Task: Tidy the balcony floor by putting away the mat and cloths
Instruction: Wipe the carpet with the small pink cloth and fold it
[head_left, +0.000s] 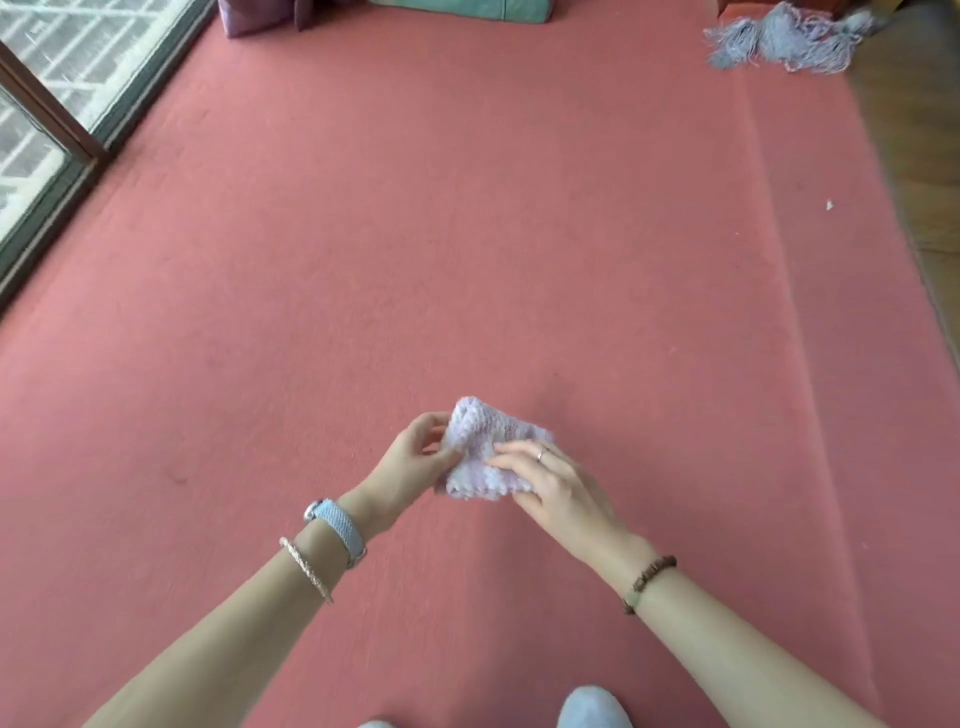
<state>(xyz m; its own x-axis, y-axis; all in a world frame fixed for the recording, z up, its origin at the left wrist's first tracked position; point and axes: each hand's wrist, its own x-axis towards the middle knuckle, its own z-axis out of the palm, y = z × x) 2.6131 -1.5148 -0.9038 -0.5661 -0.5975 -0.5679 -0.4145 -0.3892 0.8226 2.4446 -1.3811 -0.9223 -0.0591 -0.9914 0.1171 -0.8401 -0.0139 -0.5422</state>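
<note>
A small pale lilac fluffy cloth (485, 444) is bunched up above the pink mat (363, 234) that covers the floor. My left hand (415, 460) pinches its left edge, and my right hand (550, 480) lies over its right side with fingers closed on it. Part of the cloth is hidden under my right hand. A second cloth, a blue-grey tasselled one (779, 39), lies crumpled at the far right corner of the mat.
A glass door with a dark frame (57, 171) runs along the left edge. Pink and green cushions (363, 10) sit at the far end. Wooden floor (919, 156) borders the mat on the right. My slippered foot (592, 706) shows at the bottom.
</note>
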